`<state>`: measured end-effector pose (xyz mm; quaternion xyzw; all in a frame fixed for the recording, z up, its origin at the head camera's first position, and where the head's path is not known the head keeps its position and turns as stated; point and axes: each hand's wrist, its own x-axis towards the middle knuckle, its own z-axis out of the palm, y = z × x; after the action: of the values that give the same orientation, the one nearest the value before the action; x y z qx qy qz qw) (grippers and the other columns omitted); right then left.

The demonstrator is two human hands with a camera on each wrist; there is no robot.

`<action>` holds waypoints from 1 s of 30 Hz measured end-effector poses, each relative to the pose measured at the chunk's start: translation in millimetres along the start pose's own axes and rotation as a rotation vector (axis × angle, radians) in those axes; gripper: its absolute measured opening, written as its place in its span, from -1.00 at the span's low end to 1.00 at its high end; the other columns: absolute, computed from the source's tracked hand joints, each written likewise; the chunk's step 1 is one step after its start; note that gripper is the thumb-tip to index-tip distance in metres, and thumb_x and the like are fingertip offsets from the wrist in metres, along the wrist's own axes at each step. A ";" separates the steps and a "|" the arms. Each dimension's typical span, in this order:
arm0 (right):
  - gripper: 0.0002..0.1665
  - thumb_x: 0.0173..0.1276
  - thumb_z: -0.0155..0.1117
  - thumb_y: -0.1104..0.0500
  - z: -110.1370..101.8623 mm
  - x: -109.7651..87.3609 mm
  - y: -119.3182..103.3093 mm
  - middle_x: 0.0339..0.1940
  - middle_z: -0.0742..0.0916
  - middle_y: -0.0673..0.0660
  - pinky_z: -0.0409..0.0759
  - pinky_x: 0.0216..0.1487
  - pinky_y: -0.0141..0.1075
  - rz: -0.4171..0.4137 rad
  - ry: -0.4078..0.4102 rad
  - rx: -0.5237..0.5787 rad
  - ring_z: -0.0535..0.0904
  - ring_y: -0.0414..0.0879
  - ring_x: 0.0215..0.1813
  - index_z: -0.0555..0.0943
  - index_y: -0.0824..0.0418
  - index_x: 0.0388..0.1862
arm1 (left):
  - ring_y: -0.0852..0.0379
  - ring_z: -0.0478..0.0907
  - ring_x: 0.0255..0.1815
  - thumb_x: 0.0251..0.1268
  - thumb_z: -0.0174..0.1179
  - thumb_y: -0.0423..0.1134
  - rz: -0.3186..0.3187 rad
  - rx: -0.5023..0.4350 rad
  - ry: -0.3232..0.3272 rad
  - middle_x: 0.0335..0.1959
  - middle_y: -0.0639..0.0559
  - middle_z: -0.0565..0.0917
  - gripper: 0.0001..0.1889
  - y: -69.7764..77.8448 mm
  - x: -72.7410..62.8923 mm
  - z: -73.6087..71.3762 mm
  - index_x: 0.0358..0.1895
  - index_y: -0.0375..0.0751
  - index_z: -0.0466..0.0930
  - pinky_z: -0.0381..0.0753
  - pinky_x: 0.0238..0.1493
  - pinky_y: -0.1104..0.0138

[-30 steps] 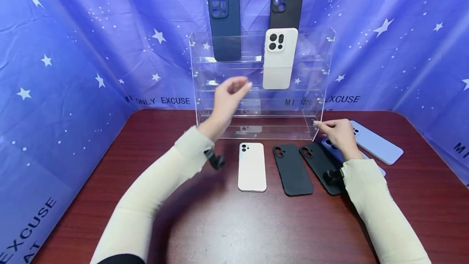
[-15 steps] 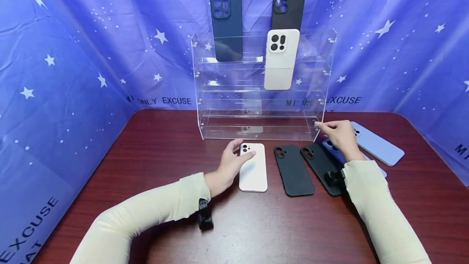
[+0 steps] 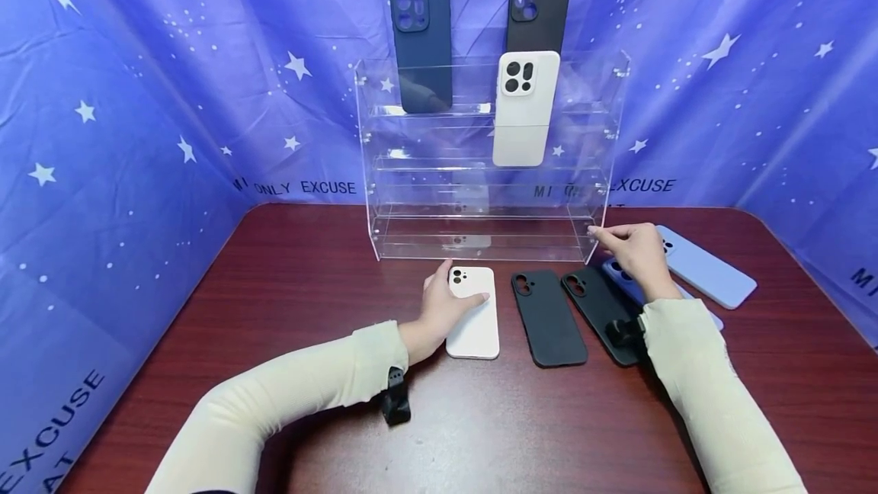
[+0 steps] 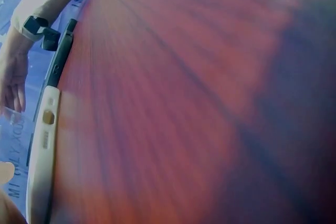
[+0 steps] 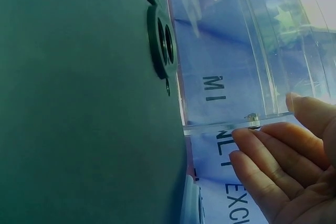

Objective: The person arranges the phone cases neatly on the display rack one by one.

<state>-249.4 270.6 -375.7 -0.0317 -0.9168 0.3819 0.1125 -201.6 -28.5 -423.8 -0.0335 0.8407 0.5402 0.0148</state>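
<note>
My left hand (image 3: 442,309) is at a white phone case (image 3: 480,335) that lies flat on the table. Its thumb stretches across the upper part of the case, and its fingers are by the top left corner. In the left wrist view, the white case (image 4: 43,156) shows edge-on, with only a bit of the hand in sight. My right hand (image 3: 636,254) pinches the lower right side panel of a clear acrylic display rack (image 3: 480,254). The right wrist view has the thumb on one side of that panel and the fingers on the other.
On the rack stand a dark blue case (image 3: 425,59), a black case (image 3: 538,21) and a white case (image 3: 524,128). Right of the left hand lie a black case (image 3: 549,322), another black case (image 3: 598,311) and a light blue case (image 3: 713,269). A blue one is partly hidden.
My left hand has come down from in front of the rack to the white case on the table, its thumb lately sliding rightward over it. The right hand keeps its hold.
</note>
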 end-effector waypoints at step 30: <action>-0.47 0.33 0.21 -0.12 1.7 0.2 -0.9 -0.43 0.74 0.34 0.33 -0.63 -0.36 -0.014 -0.001 -0.017 0.52 -0.09 -0.55 0.72 0.37 -0.20 | -0.10 0.08 0.38 -0.32 0.59 -0.12 0.105 0.308 0.004 0.39 -0.18 0.21 0.20 14.9 -5.9 12.0 0.46 -0.31 0.00 0.23 0.37 0.11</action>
<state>-249.9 268.8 -376.2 -0.0257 -0.9202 0.3734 0.1144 -197.0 -11.2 -414.9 0.0123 0.9142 0.4049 -0.0103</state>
